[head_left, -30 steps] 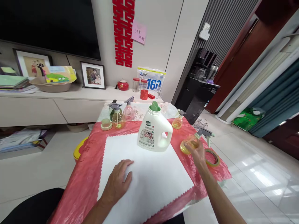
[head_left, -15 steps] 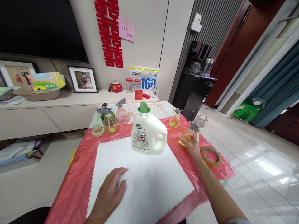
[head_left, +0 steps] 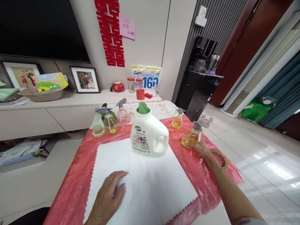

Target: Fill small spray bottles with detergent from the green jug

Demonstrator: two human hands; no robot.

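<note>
Spray bottle (head_left: 189, 137) with yellow liquid is sitting at the right side of the red plastic sheet (head_left: 72, 184), apparently upright. Right hand (head_left: 198, 147) is gripping it low; the thumb is showing in front, while most other fingers are hiding from view. Left hand (head_left: 109, 191) is holding nothing, its fingers loosely parted at the white cloth (head_left: 150, 184); whether it is pressing down, I cannot tell. Smooth, rounded sides could be slipping through a light grip, and a sideways knock on the spray head (head_left: 197, 126) could be tipping the bottle. Right arm (head_left: 226, 184) is passing over the tape roll (head_left: 225, 161), so a sweep could be dragging that floorward. Tugging the cloth could be toppling the white jug (head_left: 150, 137) standing on it.
</note>
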